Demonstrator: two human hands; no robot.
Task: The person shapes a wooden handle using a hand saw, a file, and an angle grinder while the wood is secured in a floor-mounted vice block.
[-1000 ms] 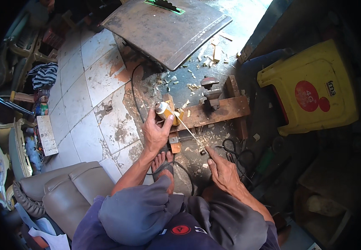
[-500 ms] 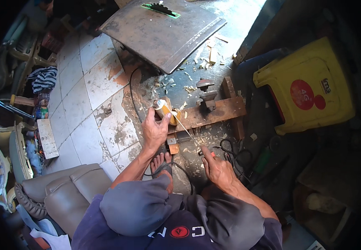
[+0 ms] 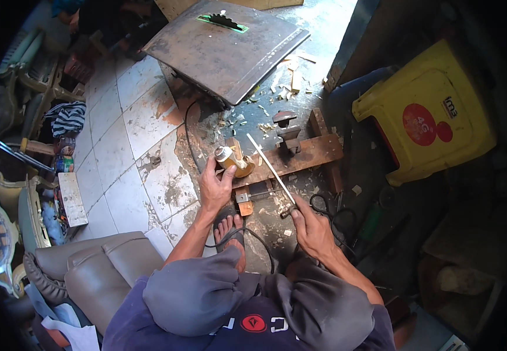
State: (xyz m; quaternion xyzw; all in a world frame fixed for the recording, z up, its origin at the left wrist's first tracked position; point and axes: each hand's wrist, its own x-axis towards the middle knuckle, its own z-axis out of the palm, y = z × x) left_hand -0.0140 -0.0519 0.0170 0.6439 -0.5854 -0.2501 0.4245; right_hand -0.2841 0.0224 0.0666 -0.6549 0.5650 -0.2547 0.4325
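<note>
1. Left hand (image 3: 215, 188) stays clenched round the small yellow bottle (image 3: 230, 160), beside the wooden beam (image 3: 300, 155)
2. Right hand (image 3: 312, 228), earlier resting low, now grips the thin pale stick (image 3: 270, 168), raised over that beam

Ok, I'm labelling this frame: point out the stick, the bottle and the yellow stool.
Stick (image 3: 270, 167), head view, middle of its length.
Bottle (image 3: 228, 158), head view, body just below the cap, above the left hand.
Yellow stool (image 3: 426, 111), head view, top face beside the red round label.
</note>
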